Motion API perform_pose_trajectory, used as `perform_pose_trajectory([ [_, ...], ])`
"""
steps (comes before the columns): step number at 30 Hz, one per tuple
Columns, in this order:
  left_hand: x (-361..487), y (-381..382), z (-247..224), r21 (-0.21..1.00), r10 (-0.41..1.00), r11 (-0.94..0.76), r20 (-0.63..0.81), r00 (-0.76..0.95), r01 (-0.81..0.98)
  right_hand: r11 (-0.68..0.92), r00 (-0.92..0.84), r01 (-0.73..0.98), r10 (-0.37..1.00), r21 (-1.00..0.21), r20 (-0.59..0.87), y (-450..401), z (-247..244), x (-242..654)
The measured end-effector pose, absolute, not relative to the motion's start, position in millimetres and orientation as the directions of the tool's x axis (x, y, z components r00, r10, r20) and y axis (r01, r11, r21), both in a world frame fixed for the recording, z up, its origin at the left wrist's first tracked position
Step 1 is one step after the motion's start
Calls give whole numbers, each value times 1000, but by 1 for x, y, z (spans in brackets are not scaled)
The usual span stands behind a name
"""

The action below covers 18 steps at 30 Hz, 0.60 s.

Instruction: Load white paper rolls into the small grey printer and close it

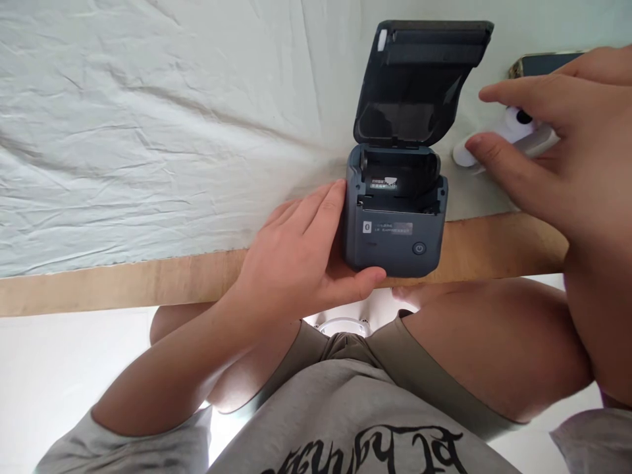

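Observation:
A dark blue-grey portable label printer (395, 240) stands at the table's front edge with its lid (409, 85) raised. No roll shows in its uncovered compartment (399, 174). My left hand (291, 257) holds the printer, fingers along its left side and thumb at the front edge. To the right, my right hand (557, 131) is open, thumb and forefinger apart, over a white object (464, 155) with a rounded end and a dark round spot. The thumb overlaps this object; whether it touches, I cannot tell. The other right fingers are partly hidden.
Behind my right hand lies a dark, flat, rectangular thing (543, 64), partly covered. A pale, wrinkled cloth (172, 131) covers the table, leaving a bare wooden strip (123, 280) along the front edge. My legs are below that edge.

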<state>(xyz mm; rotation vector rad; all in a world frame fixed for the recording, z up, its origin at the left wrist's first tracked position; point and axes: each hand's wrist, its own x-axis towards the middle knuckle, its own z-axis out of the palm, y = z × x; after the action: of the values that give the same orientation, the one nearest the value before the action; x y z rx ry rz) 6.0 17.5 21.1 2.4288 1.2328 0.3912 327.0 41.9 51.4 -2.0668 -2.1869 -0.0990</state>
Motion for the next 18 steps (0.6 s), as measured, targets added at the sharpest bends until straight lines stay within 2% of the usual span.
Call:
perform_pose_trajectory([
  [4,4,18,20,469,817,-530,59,573,707,92,-64,955,992,-281,107,36,56,314],
  [6,4,18,20,476,818,-527,60,572,704,70,-45,939,996,-336,82,35,56,311],
  [11,5,18,21,472,826,-514,47,561,717,39,-26,943,999,-329,46,41,51,317],
  [18,6,19,22,467,826,-518,57,561,716,162,-183,913,983,-375,-22,48,40,325],
])
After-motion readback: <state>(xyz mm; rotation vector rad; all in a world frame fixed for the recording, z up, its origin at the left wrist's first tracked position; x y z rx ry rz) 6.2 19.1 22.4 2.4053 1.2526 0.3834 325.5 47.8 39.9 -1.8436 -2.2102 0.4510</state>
